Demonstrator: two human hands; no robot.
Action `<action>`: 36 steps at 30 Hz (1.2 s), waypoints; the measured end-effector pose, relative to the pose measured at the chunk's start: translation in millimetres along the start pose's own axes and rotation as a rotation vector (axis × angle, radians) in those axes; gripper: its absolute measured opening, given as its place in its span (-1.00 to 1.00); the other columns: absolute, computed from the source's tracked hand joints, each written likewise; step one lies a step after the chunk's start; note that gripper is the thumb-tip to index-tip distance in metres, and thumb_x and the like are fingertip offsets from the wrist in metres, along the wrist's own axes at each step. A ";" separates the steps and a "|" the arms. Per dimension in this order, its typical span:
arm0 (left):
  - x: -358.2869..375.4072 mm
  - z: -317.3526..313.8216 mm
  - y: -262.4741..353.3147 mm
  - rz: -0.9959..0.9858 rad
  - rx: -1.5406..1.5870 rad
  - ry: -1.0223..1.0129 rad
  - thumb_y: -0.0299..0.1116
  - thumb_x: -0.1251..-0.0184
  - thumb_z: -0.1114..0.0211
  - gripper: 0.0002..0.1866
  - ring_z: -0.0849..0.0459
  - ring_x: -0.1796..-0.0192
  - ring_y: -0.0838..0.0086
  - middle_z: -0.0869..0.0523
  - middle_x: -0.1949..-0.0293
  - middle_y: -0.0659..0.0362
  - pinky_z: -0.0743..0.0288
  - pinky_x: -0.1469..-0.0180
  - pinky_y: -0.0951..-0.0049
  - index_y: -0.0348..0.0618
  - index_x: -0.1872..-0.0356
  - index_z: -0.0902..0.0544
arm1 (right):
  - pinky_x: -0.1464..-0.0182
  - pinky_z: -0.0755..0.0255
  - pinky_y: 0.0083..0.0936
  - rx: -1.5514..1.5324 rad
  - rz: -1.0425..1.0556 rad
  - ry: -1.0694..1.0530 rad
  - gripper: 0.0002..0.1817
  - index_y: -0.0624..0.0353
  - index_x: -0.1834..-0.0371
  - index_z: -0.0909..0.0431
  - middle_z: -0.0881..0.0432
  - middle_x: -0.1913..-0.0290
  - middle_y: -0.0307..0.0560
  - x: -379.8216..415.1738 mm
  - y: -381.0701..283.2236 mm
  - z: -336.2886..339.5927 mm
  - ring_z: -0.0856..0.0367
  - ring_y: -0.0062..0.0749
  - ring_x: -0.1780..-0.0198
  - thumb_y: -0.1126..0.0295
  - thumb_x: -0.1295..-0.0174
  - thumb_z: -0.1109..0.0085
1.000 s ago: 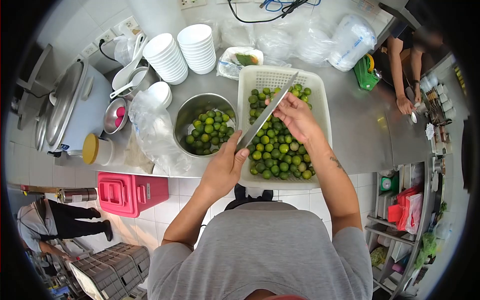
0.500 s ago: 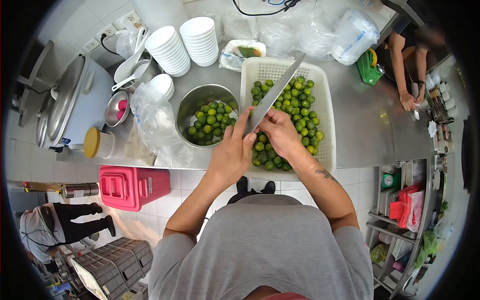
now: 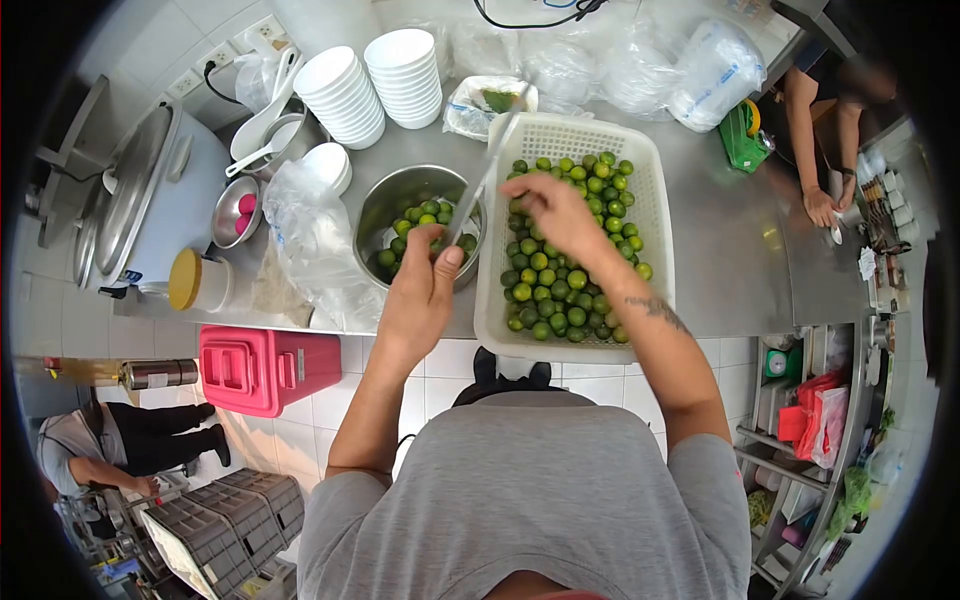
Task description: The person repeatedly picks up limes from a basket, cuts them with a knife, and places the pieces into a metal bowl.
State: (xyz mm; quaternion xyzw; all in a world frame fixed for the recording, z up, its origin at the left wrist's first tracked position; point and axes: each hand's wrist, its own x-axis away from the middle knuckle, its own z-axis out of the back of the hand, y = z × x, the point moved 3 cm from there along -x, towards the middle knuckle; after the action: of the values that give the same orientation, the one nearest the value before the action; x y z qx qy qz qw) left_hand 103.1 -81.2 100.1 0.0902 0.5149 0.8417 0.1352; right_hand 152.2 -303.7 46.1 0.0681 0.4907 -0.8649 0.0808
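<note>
A long knife (image 3: 484,180) slants upward from my left hand (image 3: 418,300), which grips its lower end at the near side of a metal pot (image 3: 368,205). Green limes (image 3: 412,222) lie inside this pot. Over a white perforated basket (image 3: 655,200) full of limes (image 3: 575,285), my right hand (image 3: 555,212) hangs with its fingers bent and somewhat blurred. Whether a lime or anything else is between those fingers cannot be made out. The two hands are apart.
Stacked white bowls (image 3: 340,95), a plastic bag (image 3: 315,250) and a yellow-lidded tub (image 3: 200,282) stand left. Bagged containers (image 3: 712,75) line the back. A co-worker's hands (image 3: 822,208) are at the far right; another person (image 3: 130,440) is at lower left. A pink bin (image 3: 265,370) sits below.
My left hand has moved left to the pot with the knife, which now stands steeper. My right hand has come away from the blade and is over the basket.
</note>
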 end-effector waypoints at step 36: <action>32.3 -41.2 17.0 -0.064 -0.222 -0.191 -0.11 -0.59 0.11 -0.43 -0.53 -0.16 -0.12 -0.42 -0.23 -0.27 -0.44 -0.16 0.12 -0.09 -0.50 -0.09 | 0.09 -0.48 -0.57 -1.124 -0.244 0.260 -0.73 0.33 -0.07 -0.54 -0.68 0.14 -0.08 55.0 -27.0 -4.3 -0.61 -0.53 0.17 0.42 -0.40 -0.09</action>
State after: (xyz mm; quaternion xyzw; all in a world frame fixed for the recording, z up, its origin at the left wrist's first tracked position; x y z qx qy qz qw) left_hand 58.2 -112.9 97.0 0.1382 0.4062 0.8762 0.2194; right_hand 93.0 -290.4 55.7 0.0635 0.8840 -0.4596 -0.0567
